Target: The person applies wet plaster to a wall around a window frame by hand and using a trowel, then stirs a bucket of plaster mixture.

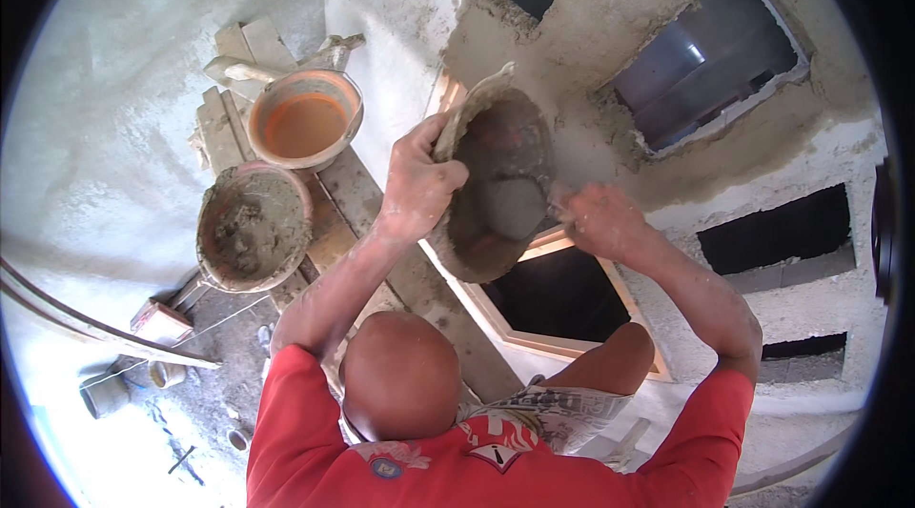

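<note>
A mortar-crusted bucket [467, 251] is tilted in front of the wall, its mouth facing me. My left hand [419, 179] grips its left rim, the thumb hooked over the edge. My right hand [605, 220] is closed beside the right rim, around what appears to be a trowel [516, 209]. Its grey rounded blade shows inside the bucket; the fist hides its handle. Wet grey mortar coats the inner wall of the bucket.
On planks [381, 213] at left stand a bucket of brownish water [307, 122] and another bucket holding mortar [253, 227]. The wall at right has a rough opening [710, 60] and a wood-framed one [562, 294]. Ground with containers [105, 396] lies below, beyond the planks.
</note>
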